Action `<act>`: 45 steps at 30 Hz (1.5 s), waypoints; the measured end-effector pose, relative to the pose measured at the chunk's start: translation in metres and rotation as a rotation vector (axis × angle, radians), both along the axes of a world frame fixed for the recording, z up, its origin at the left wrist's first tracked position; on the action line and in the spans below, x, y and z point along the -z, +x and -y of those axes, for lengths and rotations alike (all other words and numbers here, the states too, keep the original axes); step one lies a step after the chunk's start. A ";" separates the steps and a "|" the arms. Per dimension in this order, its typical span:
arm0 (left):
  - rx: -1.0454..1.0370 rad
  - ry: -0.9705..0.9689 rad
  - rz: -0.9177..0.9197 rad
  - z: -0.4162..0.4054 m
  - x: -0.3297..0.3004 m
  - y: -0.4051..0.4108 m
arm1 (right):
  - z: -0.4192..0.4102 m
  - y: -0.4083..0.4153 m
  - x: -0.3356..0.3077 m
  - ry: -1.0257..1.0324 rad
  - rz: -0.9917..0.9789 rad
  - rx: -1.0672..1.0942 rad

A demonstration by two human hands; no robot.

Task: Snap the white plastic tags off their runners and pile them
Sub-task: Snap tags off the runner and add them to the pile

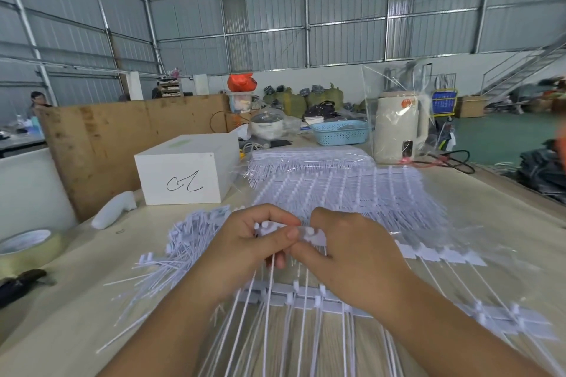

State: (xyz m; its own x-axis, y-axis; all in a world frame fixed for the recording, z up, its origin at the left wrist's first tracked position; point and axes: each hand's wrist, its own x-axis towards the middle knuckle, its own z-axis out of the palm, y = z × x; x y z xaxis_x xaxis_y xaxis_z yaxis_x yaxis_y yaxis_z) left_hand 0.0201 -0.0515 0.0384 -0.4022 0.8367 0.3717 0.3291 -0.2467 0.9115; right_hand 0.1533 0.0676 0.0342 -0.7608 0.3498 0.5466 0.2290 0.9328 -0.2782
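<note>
My left hand (254, 242) and my right hand (352, 257) meet at the middle of the table, both pinching the same strip of white plastic tags (309, 236) still joined to its runner. Long thin tails run from the strip toward me under my hands. More tag strips on runners (444, 254) lie to the right and below my wrists. A loose pile of separated white tags (183, 248) lies just left of my left hand. A big stack of unbroken tag sheets (337, 190) sits behind my hands.
A white box (186, 171) with a black scribble stands at the back left, a white foam piece (113, 208) beside it. A tape roll (27, 248) sits at the left edge. Behind the stack are a blue basket (340, 131) and a cream kettle (398, 128) in plastic wrap.
</note>
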 end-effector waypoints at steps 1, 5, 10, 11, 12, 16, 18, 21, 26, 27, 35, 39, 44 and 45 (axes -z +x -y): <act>-0.011 -0.008 -0.003 0.000 0.000 0.000 | 0.000 0.000 0.000 -0.011 0.002 -0.010; -0.138 0.063 0.030 -0.005 0.001 -0.002 | -0.001 0.001 -0.004 -0.119 0.007 -0.035; -0.182 0.010 0.007 -0.007 0.004 0.000 | -0.008 0.003 -0.005 -0.138 0.144 -0.080; -0.180 0.004 0.002 -0.007 0.004 0.001 | -0.009 0.003 -0.005 -0.131 0.152 -0.086; -0.184 0.004 -0.004 -0.007 0.004 0.001 | -0.009 0.003 -0.004 -0.135 0.149 -0.091; -0.229 0.041 0.016 -0.008 0.002 0.002 | -0.007 -0.001 -0.002 -0.147 0.073 -0.086; -0.259 0.089 0.081 -0.010 0.002 0.006 | -0.003 -0.001 -0.003 -0.120 0.038 -0.071; -0.301 0.196 0.250 -0.015 -0.001 0.016 | 0.005 -0.002 -0.004 -0.062 -0.061 -0.022; -0.188 0.303 0.683 -0.017 -0.009 0.030 | 0.025 -0.004 -0.008 -0.039 -0.249 -0.022; -0.153 0.290 0.770 -0.017 -0.009 0.030 | 0.026 -0.004 -0.009 -0.028 -0.259 -0.016; -0.347 0.242 0.625 -0.002 -0.023 0.000 | 0.019 0.009 -0.017 -0.015 -0.235 -0.106; -0.240 0.129 0.323 -0.008 -0.014 0.022 | 0.015 0.006 -0.012 -0.086 -0.070 -0.190; -0.179 0.059 0.119 -0.007 -0.010 0.021 | 0.009 0.008 -0.010 -0.110 -0.004 -0.184; -0.156 0.046 0.072 -0.007 -0.009 0.021 | 0.009 0.008 -0.010 -0.105 0.015 -0.191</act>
